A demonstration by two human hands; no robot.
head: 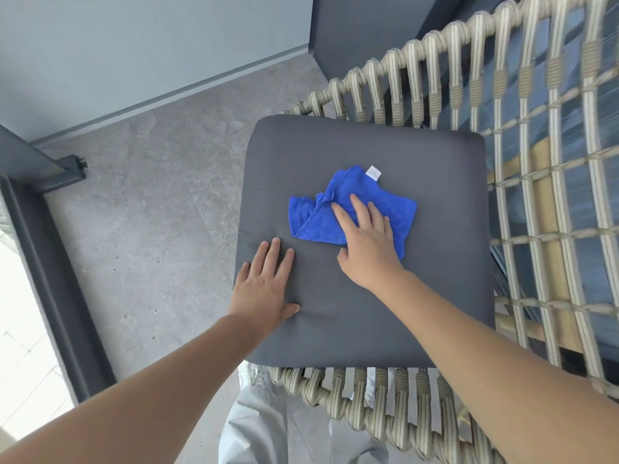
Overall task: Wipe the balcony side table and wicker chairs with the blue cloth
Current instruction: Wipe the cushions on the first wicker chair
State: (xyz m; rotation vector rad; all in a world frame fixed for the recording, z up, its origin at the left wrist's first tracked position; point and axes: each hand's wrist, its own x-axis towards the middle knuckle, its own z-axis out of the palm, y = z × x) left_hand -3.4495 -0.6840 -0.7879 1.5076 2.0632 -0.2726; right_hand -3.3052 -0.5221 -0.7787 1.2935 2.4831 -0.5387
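I see my right hand (pixel 366 242) pressing flat-fingered on the blue cloth (pixel 351 209), stretched left-to-right mid-cushion (pixel 368 313), while my left hand (pixel 264 283) rests flat and released just left of it.

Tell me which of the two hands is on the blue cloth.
The right hand: its straight fingers press flat on the blue cloth on the grey seat cushion. The left hand rests on bare cushion beside the cloth, apart from it.
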